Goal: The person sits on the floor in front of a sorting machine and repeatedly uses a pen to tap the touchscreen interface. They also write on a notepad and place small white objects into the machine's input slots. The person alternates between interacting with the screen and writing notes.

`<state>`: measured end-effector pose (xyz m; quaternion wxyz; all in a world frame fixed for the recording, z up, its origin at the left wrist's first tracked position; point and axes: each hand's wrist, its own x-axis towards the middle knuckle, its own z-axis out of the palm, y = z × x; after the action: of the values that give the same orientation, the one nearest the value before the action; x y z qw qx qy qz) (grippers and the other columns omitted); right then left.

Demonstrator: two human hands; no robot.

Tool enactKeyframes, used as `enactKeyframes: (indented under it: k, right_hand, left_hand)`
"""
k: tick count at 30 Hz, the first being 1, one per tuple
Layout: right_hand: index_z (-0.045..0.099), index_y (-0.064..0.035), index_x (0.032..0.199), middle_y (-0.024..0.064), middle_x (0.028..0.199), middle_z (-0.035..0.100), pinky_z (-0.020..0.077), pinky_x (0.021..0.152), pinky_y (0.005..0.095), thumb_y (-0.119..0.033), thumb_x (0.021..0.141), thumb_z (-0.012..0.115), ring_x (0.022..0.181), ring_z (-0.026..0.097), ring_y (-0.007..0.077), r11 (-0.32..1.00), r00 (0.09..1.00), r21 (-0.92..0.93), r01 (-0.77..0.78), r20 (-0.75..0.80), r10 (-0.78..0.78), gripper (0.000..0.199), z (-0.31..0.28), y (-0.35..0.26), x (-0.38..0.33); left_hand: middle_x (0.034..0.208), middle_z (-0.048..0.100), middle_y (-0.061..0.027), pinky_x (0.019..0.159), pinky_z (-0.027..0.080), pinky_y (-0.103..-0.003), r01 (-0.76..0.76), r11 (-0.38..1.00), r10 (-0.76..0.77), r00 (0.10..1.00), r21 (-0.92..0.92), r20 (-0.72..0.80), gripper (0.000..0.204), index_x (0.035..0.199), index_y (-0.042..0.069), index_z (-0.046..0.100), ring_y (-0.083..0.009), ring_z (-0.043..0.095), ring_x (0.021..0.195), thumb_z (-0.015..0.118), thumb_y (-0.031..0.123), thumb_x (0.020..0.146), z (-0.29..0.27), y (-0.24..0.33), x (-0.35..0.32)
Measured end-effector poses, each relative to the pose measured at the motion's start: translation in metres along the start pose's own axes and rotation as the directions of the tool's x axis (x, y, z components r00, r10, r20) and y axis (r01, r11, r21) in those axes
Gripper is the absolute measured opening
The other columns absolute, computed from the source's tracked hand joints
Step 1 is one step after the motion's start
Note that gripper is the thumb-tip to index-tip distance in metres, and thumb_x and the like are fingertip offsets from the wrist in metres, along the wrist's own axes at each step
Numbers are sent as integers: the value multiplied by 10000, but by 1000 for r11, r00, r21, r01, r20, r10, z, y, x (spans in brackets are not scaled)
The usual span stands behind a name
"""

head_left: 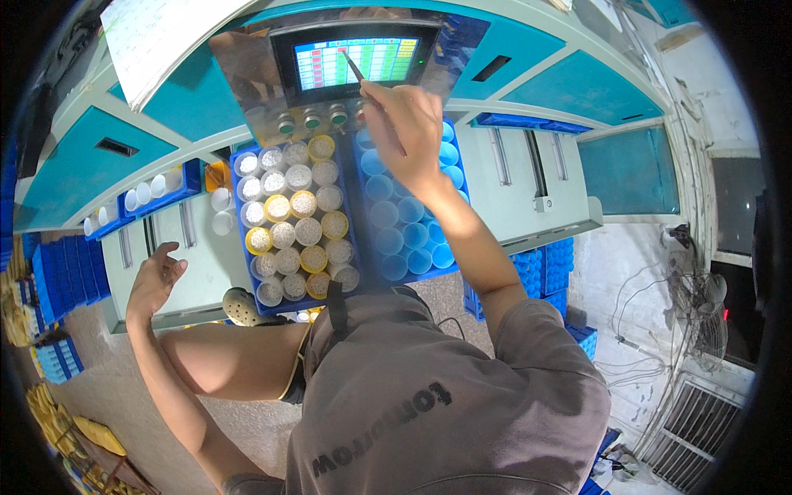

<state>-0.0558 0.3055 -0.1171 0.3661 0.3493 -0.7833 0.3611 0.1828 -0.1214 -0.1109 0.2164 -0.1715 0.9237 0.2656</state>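
My right hand [406, 132] is closed round a thin dark pen-like stick [354, 68]. The stick's tip rests on or just over a lit screen [398, 68] showing a coloured grid; contact cannot be made out. To the left, my left hand [158, 280] hangs with thumb and fingers apart, holding nothing, above or beside a pale machine bed [202, 268]. Between my hands, a blue tray [240, 221] carries rows of cups [283, 234] filled with white granules, several with yellow rims. Under my right wrist and forearm, a second tray [362, 272] holds light blue cups [384, 214] that look empty.
Round green buttons [311, 120] sit below the screen. Teal panels [520, 74] line the machine. Small blue racks with white cups [157, 188] stand at left. Stacked blue crates [70, 268] are on the left, and another stack [544, 272] is at right. A fan [701, 305] stands at far right.
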Motion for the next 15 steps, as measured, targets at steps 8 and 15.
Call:
enactKeyframes:
  k: [8, 15]
  right_hand:
    - [751, -68, 1231, 23, 980, 771, 409, 841, 378, -49, 865, 780, 913, 659, 214, 998, 998, 47, 36, 45, -38, 368, 6, -6, 3]
    - [747, -81, 1232, 15, 966, 765, 392, 827, 369, -69, 868, 788, 908, 657, 200, 997, 997, 41, 58, 54, -60, 366, 16, -4, 5]
  left_hand:
    - [1024, 771, -239, 847, 562, -437, -5, 999, 5, 1000, -32, -5, 539, 1425, 10, 590, -337, 741, 938, 711, 356, 1029, 1, -4, 1]
    - [1022, 772, -232, 858, 564, -440, -10, 999, 10, 1000, -34, -15, 553, 1426, 13, 592, -345, 741, 945, 709, 377, 1027, 0, -3, 1]
